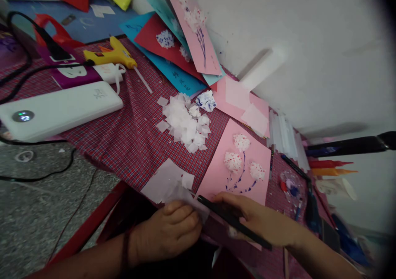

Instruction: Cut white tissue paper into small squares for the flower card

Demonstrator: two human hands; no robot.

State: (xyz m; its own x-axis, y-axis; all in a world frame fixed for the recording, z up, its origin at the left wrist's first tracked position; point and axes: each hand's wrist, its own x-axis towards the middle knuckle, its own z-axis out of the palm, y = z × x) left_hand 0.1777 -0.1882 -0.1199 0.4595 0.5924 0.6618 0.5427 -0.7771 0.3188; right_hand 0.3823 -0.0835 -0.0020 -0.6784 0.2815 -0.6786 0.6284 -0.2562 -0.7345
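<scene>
My left hand [173, 229] is closed at the table's near edge, with thin white paper [202, 211] showing beside its fingers. In my right hand [256, 217] lies a long black tool [230, 219]; its thin pale tip points at the paper. The kind of tool cannot be made out. Under the tip and beyond my left hand is a larger white sheet [161, 178] with a small white piece on it. Close to my right hand lies a pink card [213, 167] bearing three speckled flowers with dark stems. Past the sheet sits a heap of small white paper squares [185, 124].
A blue-and-white crumpled ball [206, 101] touches the heap. At left are a white power bank [62, 110], cables and a yellow glue gun [114, 54]. Decorated cards [201, 31] lean on the wall. Glue sticks [286, 134] and pens line the right side of the checked cloth.
</scene>
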